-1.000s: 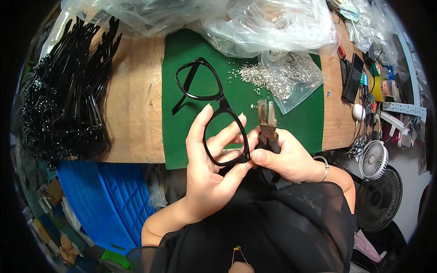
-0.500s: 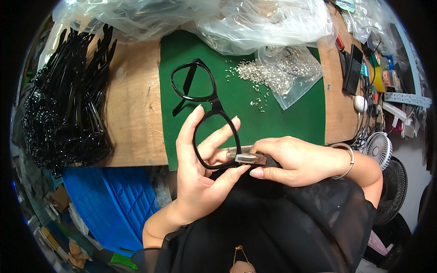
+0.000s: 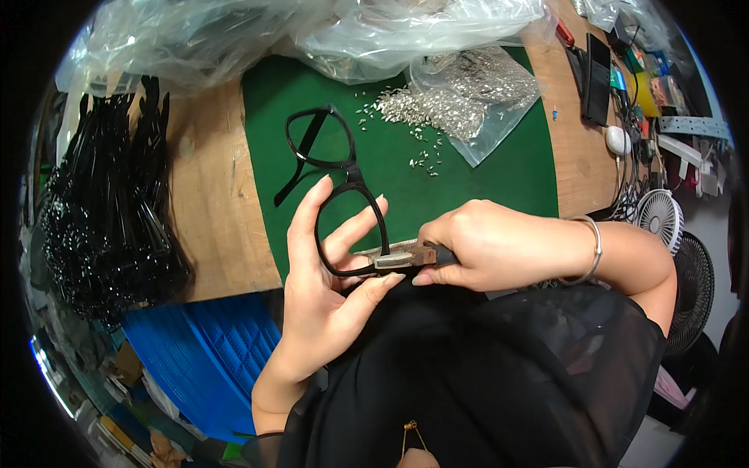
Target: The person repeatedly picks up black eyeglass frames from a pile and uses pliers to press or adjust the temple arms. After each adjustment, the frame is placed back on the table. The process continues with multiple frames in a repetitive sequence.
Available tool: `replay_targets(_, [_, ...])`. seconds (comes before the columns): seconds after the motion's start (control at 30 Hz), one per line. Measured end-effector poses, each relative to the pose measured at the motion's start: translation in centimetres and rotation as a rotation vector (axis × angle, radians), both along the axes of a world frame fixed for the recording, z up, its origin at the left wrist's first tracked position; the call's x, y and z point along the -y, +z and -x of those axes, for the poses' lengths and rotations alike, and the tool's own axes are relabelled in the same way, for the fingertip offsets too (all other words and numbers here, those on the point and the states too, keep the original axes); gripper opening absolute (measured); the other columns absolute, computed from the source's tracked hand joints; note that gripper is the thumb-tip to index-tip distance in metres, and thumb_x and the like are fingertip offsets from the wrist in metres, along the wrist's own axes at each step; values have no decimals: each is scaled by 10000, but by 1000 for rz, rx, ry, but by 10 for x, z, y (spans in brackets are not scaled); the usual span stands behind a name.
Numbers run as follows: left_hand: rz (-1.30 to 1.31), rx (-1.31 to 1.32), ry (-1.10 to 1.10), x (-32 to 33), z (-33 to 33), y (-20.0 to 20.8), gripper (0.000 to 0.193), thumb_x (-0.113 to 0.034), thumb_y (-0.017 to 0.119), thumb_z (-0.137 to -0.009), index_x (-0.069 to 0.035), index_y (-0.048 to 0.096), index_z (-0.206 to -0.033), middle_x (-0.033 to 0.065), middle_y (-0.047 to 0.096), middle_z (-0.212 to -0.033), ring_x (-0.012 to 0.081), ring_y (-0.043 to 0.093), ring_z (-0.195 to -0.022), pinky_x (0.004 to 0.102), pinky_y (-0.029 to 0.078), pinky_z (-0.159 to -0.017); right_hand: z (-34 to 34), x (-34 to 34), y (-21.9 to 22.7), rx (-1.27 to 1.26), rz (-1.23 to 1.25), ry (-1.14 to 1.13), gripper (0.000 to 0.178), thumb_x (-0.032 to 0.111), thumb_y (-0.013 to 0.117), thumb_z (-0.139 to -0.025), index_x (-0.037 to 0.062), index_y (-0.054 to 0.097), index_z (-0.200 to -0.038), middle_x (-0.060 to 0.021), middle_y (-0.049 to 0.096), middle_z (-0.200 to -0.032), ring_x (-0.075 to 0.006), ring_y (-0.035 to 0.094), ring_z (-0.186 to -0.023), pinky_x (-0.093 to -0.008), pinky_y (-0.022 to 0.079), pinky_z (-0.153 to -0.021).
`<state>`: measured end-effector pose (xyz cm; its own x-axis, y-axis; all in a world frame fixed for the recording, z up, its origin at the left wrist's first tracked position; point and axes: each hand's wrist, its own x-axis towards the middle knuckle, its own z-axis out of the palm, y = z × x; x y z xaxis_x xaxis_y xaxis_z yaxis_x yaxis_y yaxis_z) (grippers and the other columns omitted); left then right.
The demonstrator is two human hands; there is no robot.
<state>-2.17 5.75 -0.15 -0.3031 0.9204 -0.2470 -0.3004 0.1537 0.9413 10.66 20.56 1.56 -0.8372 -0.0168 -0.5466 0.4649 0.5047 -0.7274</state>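
My left hand (image 3: 320, 288) holds a black eyeglass frame (image 3: 353, 173) by its near rim, thumb on one side and fingers on the other. One temple arm (image 3: 300, 160) is attached at the far end and angles to the left. With my right hand (image 3: 488, 246) I grip pliers (image 3: 399, 258) by dark handles. Their metal jaws sit at the outer corner of the near rim, close to my left thumb; what lies between the jaws is hidden. On the green mat (image 3: 468, 191) beyond lie many small silvery metal pieces (image 3: 402, 108), partly spilling from a clear plastic bag (image 3: 499, 101).
A heap of glossy black temple arms (image 3: 109, 210) covers the table's left side. Crumpled clear plastic sheeting (image 3: 328, 35) lines the back. A blue crate (image 3: 207, 359) stands below the left edge. A phone (image 3: 597, 78), cables and a small white fan (image 3: 660, 218) are at right.
The pliers and both hands have shifted slightly left in view, and the right wrist is raised with the handles tighter in the fist. The whole view has tilted a little.
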Motion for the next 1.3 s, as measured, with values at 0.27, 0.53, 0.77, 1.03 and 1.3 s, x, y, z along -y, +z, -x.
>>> replay_targets(0.27, [-190, -87, -36, 6, 0, -30, 876, 72, 648, -691, -92, 63, -1323, 194, 430, -1168, 75, 516, -656, 186, 449, -593, -32, -5, -63, -225, -296, -413, 193, 143, 615, -757, 1, 557, -874, -158, 594, -801, -320, 585, -774, -381, 468, -682])
replay_targets(0.53, [-7, 44, 162, 28, -27, -31, 776, 107, 518, -754, -66, 58, -1354, 198, 499, -1125, 184, 604, -817, 260, 480, -730, -12, -39, -94, -382, -591, -280, 118, 72, 603, -689, 18, 526, -760, -146, 540, -735, -325, 556, -715, -403, 452, -641])
replay_targets(0.77, [116, 590, 5, 26, -13, -19, 477, 66, 526, -668, -115, 314, -1055, 158, 499, -1035, 245, 562, -867, 393, 456, -821, -4, -36, -96, -379, -609, -281, 124, 59, 603, -676, 6, 521, -753, -146, 534, -721, -326, 547, -705, -410, 447, -648])
replay_targets(1.03, [75, 78, 45, 47, -34, -17, 171, 13, 462, -850, 1, 375, -997, 113, 523, -888, 136, 549, -704, 261, 477, -681, -5, -7, -56, -396, -317, -525, 129, 77, 613, -733, -5, 516, -757, -147, 533, -705, -270, 537, -639, -335, 437, -600])
replay_targets(1.3, [-18, -142, 112, 29, -51, -16, 505, 134, 485, -779, 53, 259, -1223, 187, 446, -1134, 168, 553, -893, 265, 519, -737, 1, 56, -38, -607, 519, -898, 94, 61, 579, -832, 13, 498, -836, -2, 516, -721, -34, 474, -664, -203, 409, -567])
